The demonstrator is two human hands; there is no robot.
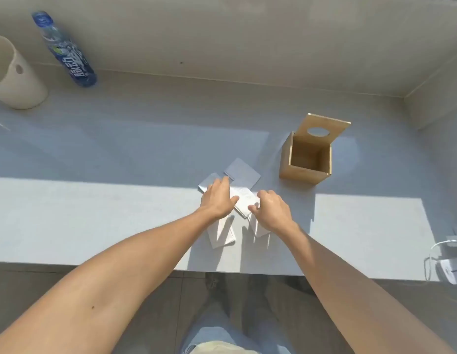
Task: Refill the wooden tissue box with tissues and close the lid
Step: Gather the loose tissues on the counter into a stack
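**Operator:** Forearms fill the bottom of my view, both bare, reaching out over jeans and a dark floor toward the pale grey surface [94, 213].

**Colleague:** What are the hands doing?

**Operator:** My left hand [218, 200] lies palm down on the tissues [244, 199], fingers spread flat, pressing rather than pinching. My right hand [272, 209] is just beside it, fingers curled loosely at the edge of the same packet; neither grip is closed around anything that I can see.

**Colleague:** And the tissues themselves?

**Operator:** Several folded white packets lie overlapping in a loose fan, partly under both hands. One packet [242, 172] sits in shade on the side of the pile nearer the wooden tissue box [306, 160].

**Colleague:** Where is that box?

**Operator:** Right of the tissues and a little farther from me, apart from them. Its lid [328, 130], with an oval hole, stands tipped up at the far side, and the inside looks empty.

**Colleague:** Anything else?

**Operator:** Well left of the box, against the wall, stand a blue bottle [65, 51] and a white cylindrical holder [16, 77].
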